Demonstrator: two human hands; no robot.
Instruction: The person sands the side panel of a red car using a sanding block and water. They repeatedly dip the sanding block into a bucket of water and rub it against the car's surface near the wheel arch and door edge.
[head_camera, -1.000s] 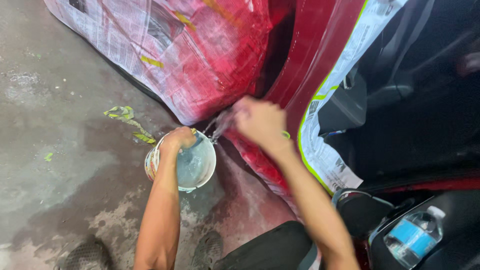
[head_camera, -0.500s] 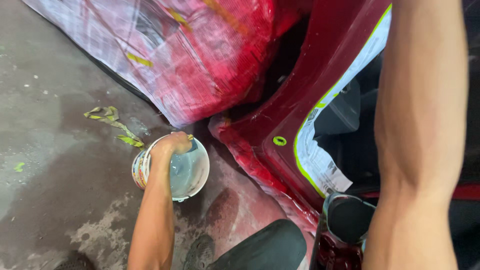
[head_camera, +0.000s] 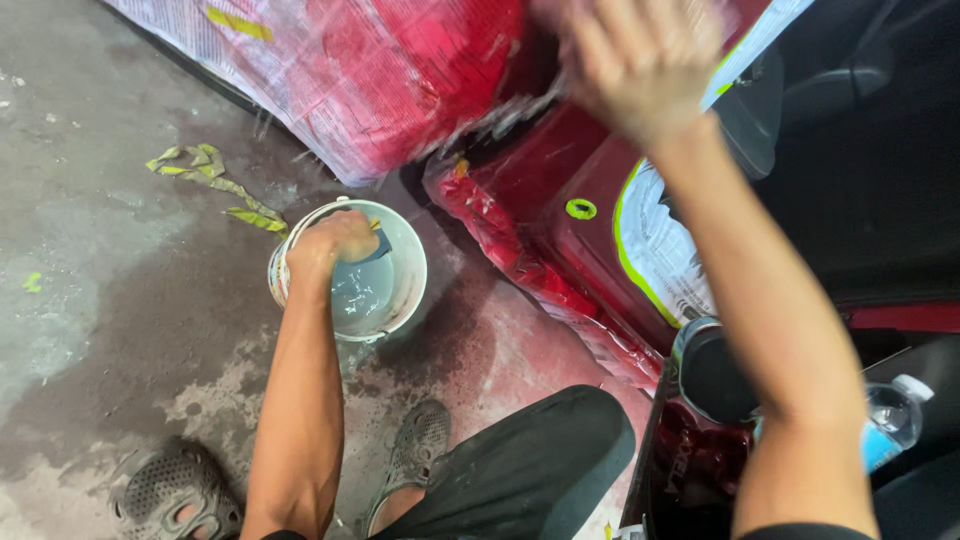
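Person is crouching on the wet concrete floor (head_camera: 90, 300), left hand (head_camera: 335, 240) gripping the rim of the white bucket (head_camera: 395, 300) of water, right hand (head_camera: 640, 60) blurred, seemingly closing on something against the masked red car panel (head_camera: 560, 190), so wet-work looks midway.

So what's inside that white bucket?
The bucket holds shallow, cloudy water with shiny reflections. The left hand grips its rim and seems to press something small and dark there. The hand covers part of the rim and of that dark thing.
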